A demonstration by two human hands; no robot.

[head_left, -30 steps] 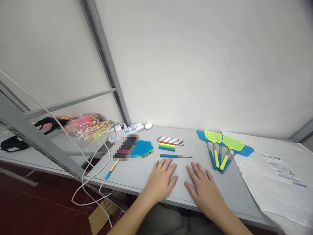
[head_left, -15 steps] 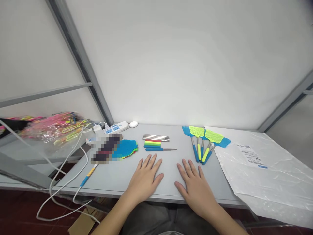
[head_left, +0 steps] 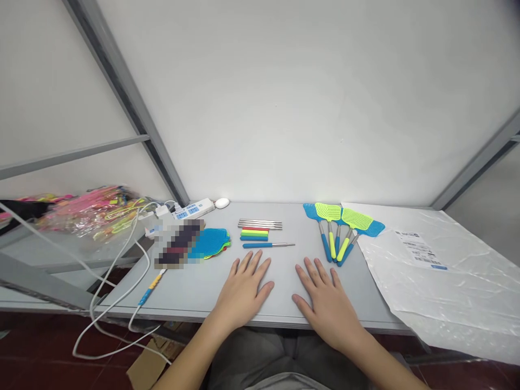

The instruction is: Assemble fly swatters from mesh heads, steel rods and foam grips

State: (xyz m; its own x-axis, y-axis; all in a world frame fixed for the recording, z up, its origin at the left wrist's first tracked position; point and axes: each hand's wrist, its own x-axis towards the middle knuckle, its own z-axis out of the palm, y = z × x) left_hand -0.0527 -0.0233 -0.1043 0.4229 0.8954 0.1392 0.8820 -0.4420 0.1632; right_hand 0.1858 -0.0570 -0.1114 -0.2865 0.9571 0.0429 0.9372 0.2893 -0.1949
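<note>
Flat on the grey table (head_left: pixel 280 295) rest my left hand (head_left: pixel 242 290) and my right hand (head_left: pixel 327 303), fingers spread and holding nothing. Just beyond my left fingertips lies a blue handle with a thin metal rod (head_left: pixel 268 245). Behind it are coloured handle grips (head_left: pixel 254 234) in blue, green and red, then a row of bare metal rods (head_left: pixel 260 223). Several assembled fly swatters (head_left: pixel 339 233), blue and yellow-green, fan out beyond my right hand. A stack of swatter heads (head_left: pixel 210 242), blue on top, sits to the left, partly covered by a pixelated patch.
A white plastic sheet with a label (head_left: pixel 450 281) covers the table's right end. At the back left are a power strip (head_left: pixel 193 209) and a white oval object (head_left: pixel 222 203). White cables (head_left: pixel 97 319) hang over the left edge. Bagged colourful items (head_left: pixel 97 211) lie farther left.
The camera view has shifted slightly. Both hands stay flat on the table, and the objects keep their places.
</note>
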